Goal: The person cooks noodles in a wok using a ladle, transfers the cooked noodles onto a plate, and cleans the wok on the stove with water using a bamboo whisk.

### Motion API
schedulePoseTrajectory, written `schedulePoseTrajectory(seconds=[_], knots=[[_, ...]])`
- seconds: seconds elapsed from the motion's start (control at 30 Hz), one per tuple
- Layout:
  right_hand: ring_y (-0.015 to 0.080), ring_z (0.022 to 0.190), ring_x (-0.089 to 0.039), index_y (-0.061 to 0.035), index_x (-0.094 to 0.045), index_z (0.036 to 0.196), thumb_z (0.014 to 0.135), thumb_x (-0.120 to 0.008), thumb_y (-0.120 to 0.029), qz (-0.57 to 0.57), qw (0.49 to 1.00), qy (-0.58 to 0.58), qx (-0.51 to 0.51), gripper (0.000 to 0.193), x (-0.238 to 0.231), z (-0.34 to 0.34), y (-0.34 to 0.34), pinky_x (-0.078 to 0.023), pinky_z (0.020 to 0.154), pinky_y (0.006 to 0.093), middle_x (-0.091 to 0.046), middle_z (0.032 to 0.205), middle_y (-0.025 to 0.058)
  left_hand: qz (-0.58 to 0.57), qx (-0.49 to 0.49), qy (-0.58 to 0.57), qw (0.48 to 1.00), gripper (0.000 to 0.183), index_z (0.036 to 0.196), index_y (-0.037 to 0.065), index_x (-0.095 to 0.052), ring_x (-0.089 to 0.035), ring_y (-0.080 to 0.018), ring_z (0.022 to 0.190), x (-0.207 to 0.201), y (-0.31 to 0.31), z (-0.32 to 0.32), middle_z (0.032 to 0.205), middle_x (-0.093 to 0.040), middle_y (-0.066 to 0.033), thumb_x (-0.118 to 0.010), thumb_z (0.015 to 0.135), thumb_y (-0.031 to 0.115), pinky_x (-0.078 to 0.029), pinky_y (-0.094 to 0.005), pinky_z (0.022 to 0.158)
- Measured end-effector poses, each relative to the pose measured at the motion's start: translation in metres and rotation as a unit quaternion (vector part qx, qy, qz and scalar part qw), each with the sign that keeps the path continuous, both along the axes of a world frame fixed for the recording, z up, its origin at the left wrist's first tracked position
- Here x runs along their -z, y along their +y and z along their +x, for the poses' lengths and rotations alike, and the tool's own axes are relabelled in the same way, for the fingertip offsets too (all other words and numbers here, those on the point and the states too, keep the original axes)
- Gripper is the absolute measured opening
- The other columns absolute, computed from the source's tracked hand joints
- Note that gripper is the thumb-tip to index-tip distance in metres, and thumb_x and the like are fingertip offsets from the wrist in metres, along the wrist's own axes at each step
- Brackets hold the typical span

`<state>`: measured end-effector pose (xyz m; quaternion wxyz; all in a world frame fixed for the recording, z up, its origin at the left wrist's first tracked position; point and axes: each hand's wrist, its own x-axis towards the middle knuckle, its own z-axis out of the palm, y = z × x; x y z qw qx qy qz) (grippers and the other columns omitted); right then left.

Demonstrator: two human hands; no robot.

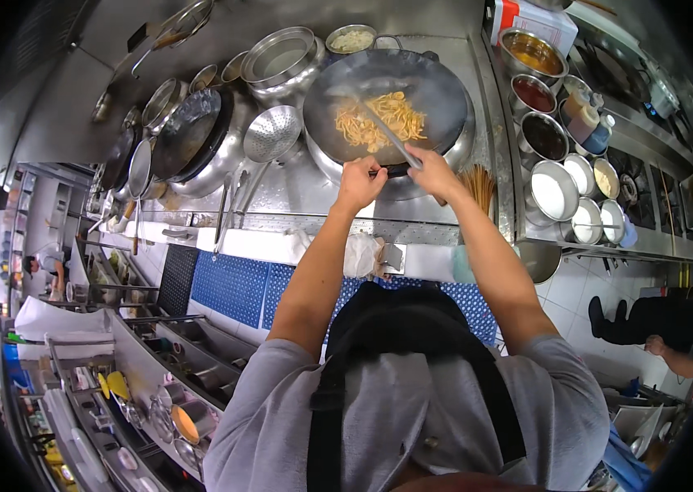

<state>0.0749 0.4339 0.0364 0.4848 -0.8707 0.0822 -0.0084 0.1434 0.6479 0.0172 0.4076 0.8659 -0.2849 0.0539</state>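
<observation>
Yellow-brown noodles (396, 115) lie in the middle of a large dark wok (445, 94), with haze rising over them. At the wok's near rim my left hand (360, 182) is closed round the handle. My right hand (435, 174) grips the grey handle of a long-handled metal cooking utensil (387, 131). Its shaft slants up and left across the noodles; haze and blur keep me from making out the shape of its head. Left of the wok, a perforated strainer (273, 134) rests on the steel stove top.
Pots of sauces (533, 93) and white contents (554, 190) line the right counter. A bamboo brush (478, 187) stands close to my right forearm. More woks (191, 135) sit at left. Another person's hand (656, 345) shows at far right; another person (51, 266) is at far left.
</observation>
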Motion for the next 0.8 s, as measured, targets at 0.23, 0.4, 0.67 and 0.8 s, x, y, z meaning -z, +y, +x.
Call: schedulePoseTrajectory(seconds=[0.23, 0.4, 0.67, 0.8], knots=[[0.0367, 0.117, -0.068, -0.0204, -0.056, 0.152, 0.089, -0.067, 0.0, -0.213, 0.977, 0.025, -0.012, 0.068, -0.051, -0.118, -0.015, -0.052, 0.101, 0.0418, -0.07, 0.129, 0.0206, -0.021, 0.031, -0.007, 0.999, 0.022, 0.086, 0.0, -0.072, -0.069, -0.031, 0.068, 0.011, 0.013, 0.013, 0.08, -0.072, -0.0193, -0.077, 0.089, 0.022, -0.054, -0.0408, 0.067], [0.04, 0.114, -0.068, -0.015, -0.051, 0.156, 0.094, -0.063, -0.001, -0.076, 0.995, 0.042, -0.047, 0.064, -0.118, -0.185, -0.004, -0.052, 0.1, 0.0424, -0.07, 0.125, 0.0228, -0.015, 0.073, -0.014, 0.997, 0.022, 0.091, 0.001, -0.075, -0.073, -0.0348, 0.073, -0.046, 0.01, -0.006, 0.087, -0.076, -0.0203, -0.077, 0.091, 0.023, -0.056, -0.0416, 0.069], [0.0471, 0.112, -0.065, -0.0089, -0.052, 0.153, 0.093, -0.067, -0.007, -0.223, 0.975, -0.008, -0.017, 0.062, -0.098, -0.159, 0.029, -0.05, 0.097, 0.0493, -0.069, 0.12, 0.0299, -0.059, 0.05, -0.141, 0.987, 0.014, 0.081, 0.009, -0.07, -0.06, -0.0306, 0.071, -0.018, 0.024, -0.066, 0.07, -0.064, -0.0083, -0.077, 0.09, 0.019, -0.044, -0.0456, 0.077], [0.0319, 0.089, -0.069, -0.0073, -0.052, 0.153, 0.092, -0.067, -0.001, -0.14, 0.99, 0.012, -0.013, 0.063, -0.145, -0.169, 0.036, -0.054, 0.085, 0.0415, -0.071, 0.098, 0.0186, -0.065, 0.083, -0.105, 0.989, 0.01, 0.084, 0.009, -0.069, -0.058, -0.0292, 0.073, -0.053, 0.072, -0.123, 0.071, -0.062, -0.0077, -0.077, 0.088, 0.014, -0.041, -0.0445, 0.077]])
